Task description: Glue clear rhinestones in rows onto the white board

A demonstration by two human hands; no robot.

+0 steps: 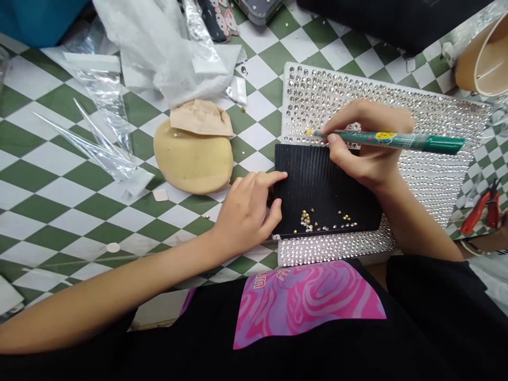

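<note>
A: Head view: what did the hands hold?
B: Right hand [367, 143], one: gripped a green pen [416, 141], yellow tip [309, 132] over the studded sheet [431, 185], at eleven o'clock from the black tray [317, 185]. Left hand [246, 209], one: forefinger and thumb lay at the tray's nine o'clock edge; whether gripping, could not tell.
A: Loose stones [305, 218]?
B: Gold and clear, lay on the tray toward six o'clock.

The pen [391, 139] is green, tray [309, 180] black, tablecloth [43, 174] checked.
</note>
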